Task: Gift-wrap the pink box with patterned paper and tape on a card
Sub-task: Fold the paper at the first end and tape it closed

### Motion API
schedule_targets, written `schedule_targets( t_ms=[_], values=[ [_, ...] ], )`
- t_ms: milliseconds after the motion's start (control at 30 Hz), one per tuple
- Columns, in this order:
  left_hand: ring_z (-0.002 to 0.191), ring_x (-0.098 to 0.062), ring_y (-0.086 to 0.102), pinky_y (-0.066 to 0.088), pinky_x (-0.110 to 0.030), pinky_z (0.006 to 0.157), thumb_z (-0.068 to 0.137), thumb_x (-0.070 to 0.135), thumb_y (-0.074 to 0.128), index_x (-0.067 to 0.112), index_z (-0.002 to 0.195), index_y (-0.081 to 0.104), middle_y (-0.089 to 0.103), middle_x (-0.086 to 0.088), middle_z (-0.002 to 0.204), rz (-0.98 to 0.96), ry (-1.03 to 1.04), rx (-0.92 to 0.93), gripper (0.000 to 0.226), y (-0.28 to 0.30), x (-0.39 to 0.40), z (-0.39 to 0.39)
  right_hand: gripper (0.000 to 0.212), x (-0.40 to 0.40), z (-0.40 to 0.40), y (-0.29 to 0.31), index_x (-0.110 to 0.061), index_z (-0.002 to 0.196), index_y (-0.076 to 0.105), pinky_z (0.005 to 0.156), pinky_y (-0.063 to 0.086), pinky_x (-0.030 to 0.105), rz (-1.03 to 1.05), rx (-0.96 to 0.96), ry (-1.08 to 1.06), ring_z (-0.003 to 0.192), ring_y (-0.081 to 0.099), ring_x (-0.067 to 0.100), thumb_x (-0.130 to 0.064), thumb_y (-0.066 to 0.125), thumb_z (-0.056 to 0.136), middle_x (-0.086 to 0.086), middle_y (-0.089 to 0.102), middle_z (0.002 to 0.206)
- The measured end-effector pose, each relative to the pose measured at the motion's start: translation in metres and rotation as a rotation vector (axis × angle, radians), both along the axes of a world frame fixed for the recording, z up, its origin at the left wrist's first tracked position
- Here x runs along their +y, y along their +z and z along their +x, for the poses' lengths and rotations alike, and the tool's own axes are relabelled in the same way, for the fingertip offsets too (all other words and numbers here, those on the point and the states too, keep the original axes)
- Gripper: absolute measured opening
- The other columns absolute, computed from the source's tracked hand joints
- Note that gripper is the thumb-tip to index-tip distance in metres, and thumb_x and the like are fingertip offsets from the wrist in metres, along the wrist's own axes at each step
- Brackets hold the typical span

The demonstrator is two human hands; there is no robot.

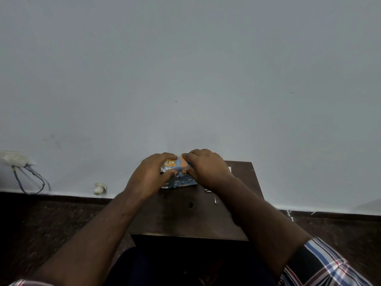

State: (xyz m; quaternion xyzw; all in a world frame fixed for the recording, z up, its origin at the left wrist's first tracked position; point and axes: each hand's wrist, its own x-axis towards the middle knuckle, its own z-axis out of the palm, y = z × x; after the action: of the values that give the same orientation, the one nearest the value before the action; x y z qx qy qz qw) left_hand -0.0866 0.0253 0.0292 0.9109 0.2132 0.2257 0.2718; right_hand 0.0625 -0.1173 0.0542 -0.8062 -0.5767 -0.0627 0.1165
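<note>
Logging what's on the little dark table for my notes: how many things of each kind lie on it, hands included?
Hands: 2, left hand and right hand
Paper-covered box: 1
Pale scraps: 2
Pale card-like piece: 1
Total: 6

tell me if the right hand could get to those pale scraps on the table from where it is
Probably yes. The pale scraps lie on the table just beside the right hand's wrist, nothing between. But that hand and the left hand both grip the patterned paper, so it must let go first.
</note>
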Motion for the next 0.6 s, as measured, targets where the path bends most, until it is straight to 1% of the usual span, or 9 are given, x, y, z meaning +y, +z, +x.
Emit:
schedule_targets(
  t_ms=[100, 167, 267, 333, 367, 433, 500, 567, 600],
  values=[
    [0.112, -0.015, 0.058, 0.046, -0.028, 0.091, 0.089, 0.034, 0.074, 0.031, 0.131, 0.061, 0.065, 0.006, 0.127, 0.046, -0.015, 0.044, 0.044, 0.000, 0.001, 0.000, 0.059, 0.003, 0.006, 0.006, -0.021, 0.147, 0.047, 0.093, 0.046, 0.038, -0.072, 0.061, 0.026, 0.120, 0.055, 0.026, -0.044, 0.061, 0.094, 0.004, 0.059, 0.136],
    [0.113, -0.016, 0.058, 0.047, -0.030, 0.092, 0.088, 0.031, 0.075, 0.030, 0.131, 0.061, 0.065, 0.005, 0.127, 0.054, -0.031, 0.048, 0.045, -0.002, 0.003, -0.001, 0.060, 0.004, 0.010, 0.010, -0.021, 0.145, 0.049, 0.092, 0.045, 0.036, -0.126, 0.135, 0.045, 0.119, 0.056, 0.025, -0.042, 0.065, 0.091, 0.003, 0.059, 0.134],
    [0.114, -0.011, 0.055, 0.045, -0.024, 0.093, 0.086, 0.025, 0.078, 0.029, 0.131, 0.063, 0.064, 0.007, 0.128, 0.023, -0.069, 0.020, 0.048, -0.005, 0.006, -0.003, 0.060, 0.007, 0.013, 0.015, -0.023, 0.142, 0.051, 0.094, 0.043, 0.034, -0.208, 0.237, 0.074, 0.117, 0.056, 0.022, -0.039, 0.070, 0.088, 0.005, 0.060, 0.130],
    [0.114, -0.006, 0.052, 0.043, -0.020, 0.094, 0.083, 0.023, 0.081, 0.028, 0.132, 0.062, 0.062, 0.008, 0.128, 0.002, -0.106, 0.008, 0.053, -0.006, 0.007, -0.005, 0.056, 0.011, 0.012, 0.016, -0.023, 0.140, 0.052, 0.093, 0.043, 0.034, -0.244, 0.216, 0.083, 0.116, 0.056, 0.023, -0.038, 0.068, 0.089, 0.005, 0.061, 0.128],
    [0.116, -0.004, 0.050, 0.043, -0.022, 0.097, 0.081, 0.020, 0.081, 0.027, 0.134, 0.061, 0.060, 0.009, 0.129, -0.008, -0.116, 0.006, 0.057, -0.007, 0.008, -0.006, 0.053, 0.012, 0.011, 0.016, -0.023, 0.138, 0.052, 0.092, 0.044, 0.035, -0.248, 0.187, 0.088, 0.115, 0.057, 0.024, -0.038, 0.067, 0.090, 0.005, 0.061, 0.126],
    [0.119, 0.000, 0.044, 0.043, -0.028, 0.103, 0.081, 0.014, 0.082, 0.027, 0.139, 0.057, 0.056, 0.011, 0.132, -0.026, -0.100, -0.023, 0.065, -0.007, 0.010, -0.011, 0.048, 0.014, 0.010, 0.014, -0.022, 0.136, 0.052, 0.089, 0.047, 0.038, -0.231, 0.111, 0.094, 0.112, 0.058, 0.026, -0.040, 0.062, 0.093, 0.004, 0.061, 0.124],
    [0.121, 0.004, 0.041, 0.043, -0.028, 0.106, 0.081, 0.009, 0.081, 0.026, 0.141, 0.054, 0.052, 0.013, 0.133, -0.025, -0.057, -0.122, 0.068, -0.003, 0.011, -0.014, 0.045, 0.012, 0.008, 0.014, -0.024, 0.135, 0.051, 0.084, 0.047, 0.038, -0.174, 0.049, 0.097, 0.110, 0.059, 0.026, -0.043, 0.057, 0.095, 0.002, 0.061, 0.124],
    [0.126, 0.003, 0.040, 0.037, -0.019, 0.109, 0.082, 0.007, 0.080, 0.023, 0.143, 0.052, 0.050, 0.010, 0.137, 0.003, 0.018, -0.271, 0.069, 0.006, 0.013, -0.014, 0.042, 0.009, 0.008, 0.020, -0.026, 0.131, 0.054, 0.082, 0.047, 0.037, -0.042, 0.097, 0.087, 0.107, 0.060, 0.025, -0.048, 0.055, 0.095, 0.000, 0.063, 0.121],
    [0.130, 0.000, 0.039, 0.033, -0.014, 0.111, 0.083, 0.008, 0.079, 0.021, 0.145, 0.050, 0.049, 0.007, 0.141, 0.017, 0.069, -0.328, 0.069, 0.012, 0.014, -0.015, 0.040, 0.007, 0.008, 0.024, -0.028, 0.127, 0.057, 0.081, 0.046, 0.036, 0.045, 0.181, 0.047, 0.105, 0.061, 0.023, -0.049, 0.056, 0.094, -0.002, 0.065, 0.117]
  ],
)
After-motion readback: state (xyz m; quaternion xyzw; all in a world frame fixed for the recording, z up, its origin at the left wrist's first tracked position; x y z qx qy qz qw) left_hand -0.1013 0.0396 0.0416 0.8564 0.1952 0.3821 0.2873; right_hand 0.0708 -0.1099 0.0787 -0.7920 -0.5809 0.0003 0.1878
